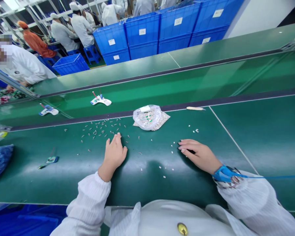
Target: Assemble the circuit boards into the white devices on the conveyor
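Your left hand (pixel 113 154) rests empty, fingers (pixel 116 140) slightly spread beside scattered metal parts (pixel 100 128); your right hand (pixel 199 155), also empty, fingers (pixel 186 146) pressed together, lies on the green counter (pixel 149 183) near white chips (pixel 173 152).

Dozens of tiny silver and white metal parts (pixel 98 129), loosely scattered, lying flat across the green assembly-line belt (pixel 149 183)

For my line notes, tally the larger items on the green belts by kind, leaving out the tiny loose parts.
White-and-blue wired assemblies: 2
Green wired board: 1
Clear plastic bag of small parts: 1
Pale stick: 1
Total: 5
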A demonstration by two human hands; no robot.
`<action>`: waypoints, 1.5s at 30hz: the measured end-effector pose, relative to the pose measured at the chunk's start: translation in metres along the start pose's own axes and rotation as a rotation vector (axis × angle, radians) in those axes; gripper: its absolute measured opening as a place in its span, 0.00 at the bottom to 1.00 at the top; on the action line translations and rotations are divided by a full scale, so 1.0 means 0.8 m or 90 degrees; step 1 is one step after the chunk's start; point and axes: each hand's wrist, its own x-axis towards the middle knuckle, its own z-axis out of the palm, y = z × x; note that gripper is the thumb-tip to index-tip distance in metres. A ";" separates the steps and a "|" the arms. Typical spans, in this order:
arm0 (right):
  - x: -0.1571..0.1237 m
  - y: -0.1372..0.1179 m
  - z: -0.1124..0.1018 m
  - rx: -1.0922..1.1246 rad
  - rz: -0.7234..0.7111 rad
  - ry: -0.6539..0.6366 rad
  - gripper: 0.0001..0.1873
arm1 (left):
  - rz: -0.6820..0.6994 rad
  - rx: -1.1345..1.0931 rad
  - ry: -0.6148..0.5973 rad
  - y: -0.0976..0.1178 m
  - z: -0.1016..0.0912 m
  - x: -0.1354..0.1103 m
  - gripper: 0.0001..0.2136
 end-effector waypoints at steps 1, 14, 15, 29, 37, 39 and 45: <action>0.000 0.000 0.000 0.003 -0.004 0.001 0.17 | 0.003 -0.001 -0.002 0.001 0.000 0.000 0.18; -0.006 0.020 0.004 -0.049 -0.043 0.007 0.17 | 0.009 0.024 -0.035 0.017 -0.006 -0.005 0.17; -0.006 0.020 0.004 -0.047 -0.038 0.005 0.18 | 0.012 0.020 -0.038 0.019 -0.007 -0.008 0.17; 0.001 -0.001 -0.002 0.016 0.010 -0.005 0.17 | 0.006 -0.079 -0.107 0.068 -0.022 -0.090 0.23; 0.004 -0.004 0.000 0.051 0.032 -0.004 0.14 | 0.110 -0.171 -0.173 0.108 -0.025 -0.108 0.26; 0.005 -0.005 -0.001 0.062 0.039 -0.004 0.13 | 0.131 -0.191 -0.186 0.116 -0.024 -0.105 0.27; 0.006 -0.005 -0.002 0.094 0.064 0.003 0.12 | 0.182 -0.252 -0.197 0.141 -0.024 -0.094 0.28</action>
